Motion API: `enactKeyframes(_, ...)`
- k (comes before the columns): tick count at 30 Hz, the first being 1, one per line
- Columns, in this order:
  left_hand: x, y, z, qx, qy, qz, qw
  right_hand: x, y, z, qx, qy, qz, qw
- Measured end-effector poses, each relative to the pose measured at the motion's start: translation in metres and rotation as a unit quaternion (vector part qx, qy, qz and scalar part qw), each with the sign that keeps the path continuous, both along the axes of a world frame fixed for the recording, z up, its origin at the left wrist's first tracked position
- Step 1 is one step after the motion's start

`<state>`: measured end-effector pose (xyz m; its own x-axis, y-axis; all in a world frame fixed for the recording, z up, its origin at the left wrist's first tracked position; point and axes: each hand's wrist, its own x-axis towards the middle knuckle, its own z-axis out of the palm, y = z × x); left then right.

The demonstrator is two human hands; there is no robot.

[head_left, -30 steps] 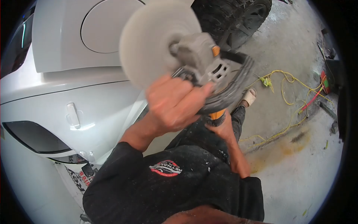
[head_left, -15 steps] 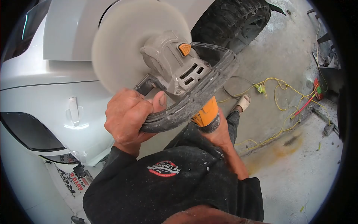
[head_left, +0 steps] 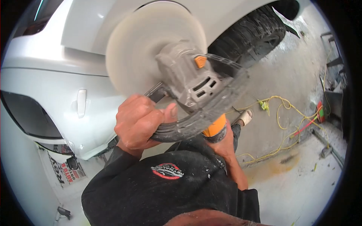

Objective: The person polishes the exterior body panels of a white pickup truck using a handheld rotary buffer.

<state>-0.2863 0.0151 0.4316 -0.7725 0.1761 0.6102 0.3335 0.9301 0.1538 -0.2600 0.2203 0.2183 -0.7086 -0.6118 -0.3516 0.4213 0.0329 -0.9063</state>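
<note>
A car polisher [head_left: 184, 73] with an orange switch stands against the silver car's [head_left: 94, 77] side panel. Its broad off-white pad [head_left: 132, 49] is smeared by spinning; exact contact with the paint is hidden behind it. My left hand [head_left: 137, 122] is wrapped round the black loop handle [head_left: 188, 128], thumb lying along its top. Lower down, my right hand [head_left: 222, 143] is closed round the orange body [head_left: 215, 127] near its dark end; some of those fingers are out of sight.
The car's tyre [head_left: 250, 34] is just right of the pad, and a door handle [head_left: 81, 103] is to the left. A yellow cord [head_left: 281, 120] winds over the floor near my sandalled foot [head_left: 246, 117]. Printed banner [head_left: 64, 169] lies at lower left; clutter lines the right wall.
The camera view has turned a little. In it, the polisher and both hands sit slightly farther right. Both grips stay the same, and the pad is blurred in both frames.
</note>
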Motion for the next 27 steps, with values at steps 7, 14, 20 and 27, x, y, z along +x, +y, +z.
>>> enactKeyframes(7,0.021,-0.008,-0.001,0.031,-0.012,0.02,0.999,-0.002,0.003,0.007,0.019,0.033,0.02,0.999)
enactKeyframes(14,0.046,-0.02,0.01,0.088,0.09,0.023,0.992,0.0,0.001,0.034,0.033,0.058,0.055,0.996)
enactKeyframes(20,0.03,-0.019,0.013,0.116,0.131,0.019,0.984,-0.015,0.03,0.07,0.082,0.065,0.035,0.994)
enactKeyframes(27,-0.029,-0.006,0.006,0.164,0.16,-0.002,0.973,-0.038,0.065,0.096,0.137,0.087,-0.061,0.985)
